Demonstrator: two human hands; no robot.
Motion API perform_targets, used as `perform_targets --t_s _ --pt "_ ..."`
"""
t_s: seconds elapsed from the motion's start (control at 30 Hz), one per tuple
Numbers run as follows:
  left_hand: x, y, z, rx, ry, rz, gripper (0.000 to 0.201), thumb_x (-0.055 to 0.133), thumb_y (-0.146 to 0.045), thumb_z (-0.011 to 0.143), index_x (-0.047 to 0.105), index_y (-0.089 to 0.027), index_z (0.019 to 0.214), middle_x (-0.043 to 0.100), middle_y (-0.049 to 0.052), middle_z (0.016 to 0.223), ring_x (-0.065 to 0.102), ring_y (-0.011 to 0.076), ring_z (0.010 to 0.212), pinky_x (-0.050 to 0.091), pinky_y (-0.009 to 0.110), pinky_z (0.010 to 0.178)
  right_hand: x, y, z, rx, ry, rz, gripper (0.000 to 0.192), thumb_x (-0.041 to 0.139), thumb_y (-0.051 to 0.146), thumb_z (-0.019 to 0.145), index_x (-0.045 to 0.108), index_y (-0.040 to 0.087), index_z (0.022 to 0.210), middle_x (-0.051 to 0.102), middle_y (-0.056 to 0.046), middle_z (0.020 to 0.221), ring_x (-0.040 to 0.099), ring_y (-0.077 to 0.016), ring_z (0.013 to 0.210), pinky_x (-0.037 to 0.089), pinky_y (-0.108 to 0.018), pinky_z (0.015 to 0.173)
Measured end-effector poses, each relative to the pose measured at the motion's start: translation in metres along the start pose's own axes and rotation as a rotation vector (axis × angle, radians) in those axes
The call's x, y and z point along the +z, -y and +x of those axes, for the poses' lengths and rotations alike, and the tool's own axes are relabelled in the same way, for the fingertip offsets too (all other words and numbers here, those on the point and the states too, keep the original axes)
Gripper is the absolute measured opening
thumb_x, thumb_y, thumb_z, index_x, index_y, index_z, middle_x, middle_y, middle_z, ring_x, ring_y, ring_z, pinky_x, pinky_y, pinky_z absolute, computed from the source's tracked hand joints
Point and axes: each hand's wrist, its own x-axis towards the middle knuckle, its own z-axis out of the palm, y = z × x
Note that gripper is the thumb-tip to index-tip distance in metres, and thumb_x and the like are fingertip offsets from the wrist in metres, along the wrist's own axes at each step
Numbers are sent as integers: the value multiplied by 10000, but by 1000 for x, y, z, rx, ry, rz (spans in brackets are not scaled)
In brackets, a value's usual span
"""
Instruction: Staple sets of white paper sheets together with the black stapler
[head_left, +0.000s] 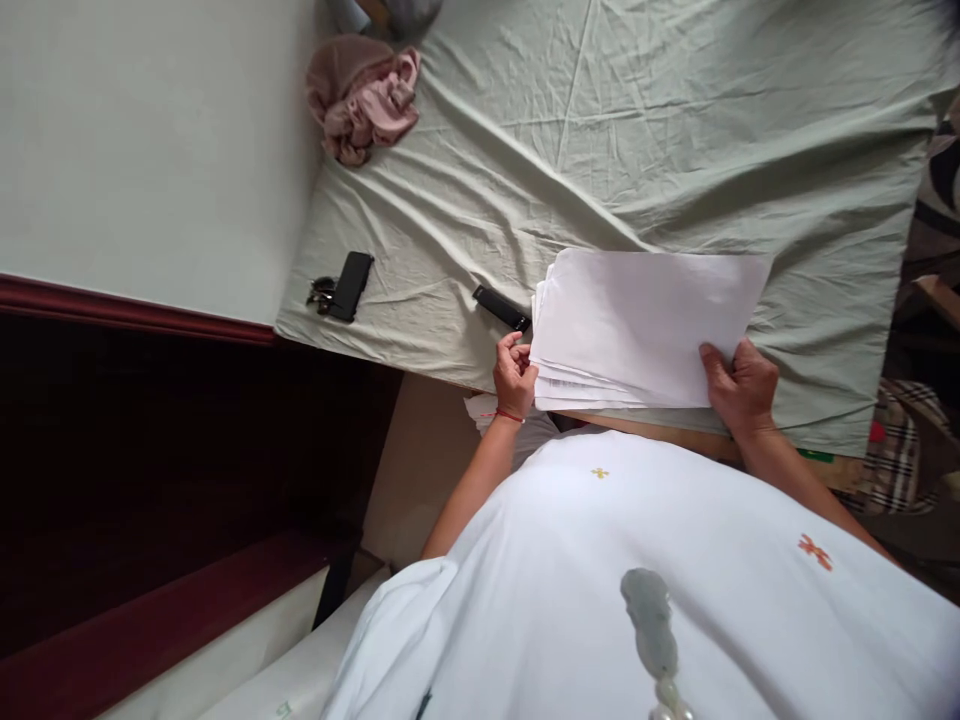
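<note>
A loose stack of white paper sheets (645, 320) is held at the near edge of the cloth-covered table, in front of my body. Its sheets are fanned unevenly along the left and bottom edges, and some faint print shows near the lower left. My right hand (742, 388) grips the right side with the thumb on top; its other fingers are hidden underneath. At the lower left edge, my left hand (515, 378) pinches the sheets, fingers curled. Just beyond that hand lies a small black oblong object (501, 308), possibly a stapler.
A wrinkled pale green cloth (675, 130) covers the table. A flat black case (351, 286) lies at the left beside a small dark shiny item (321, 294). Crumpled pink fabric (367, 100) sits against the wall. Plaid fabric (900, 440) is off the right side.
</note>
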Motion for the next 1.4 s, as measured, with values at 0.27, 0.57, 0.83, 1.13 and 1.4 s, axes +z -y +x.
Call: perform_targets --t_s 0.27,0.57,0.83,1.13,1.4 --pt "-2 0 3 -8 -78 75 430 594 -494 953 623 -171 1235 731 57 943 667 155 803 505 278 775 2 -6 1 3 16 75 270 600 493 840 586 228 788 590 -12 660 484 -162 588 390 -308 617" --pt "3 -4 19 -67 -40 174 355 679 -459 918 738 -155 1090 758 40 834 680 167 770 509 266 747 1 -4 2 2 39 183 274 638 480 846 667 207 842 613 3 663 492 -148 612 407 -294 633" --pt "-3 -7 14 -81 91 -121 438 822 -491 788 704 -182 1075 762 33 886 705 163 855 548 271 817 -5 -2 7 151 125 682 311 779 432 803 768 221 1032 764 3 924 630 -139 786 510 -291 790" --pt "-17 -40 19 31 -16 -266 441 918 -468 678 575 -197 733 582 -42 709 625 112 774 554 253 794 -34 14 16 77 97 891 241 958 296 579 805 244 757 790 23 859 676 -144 791 580 -372 921" --pt "-20 -32 26 2 144 -84 442 907 -538 632 716 -197 839 725 41 851 708 246 966 622 410 884 -38 5 24 9 260 709 265 978 370 537 765 235 617 795 -6 831 686 -186 760 621 -404 828"
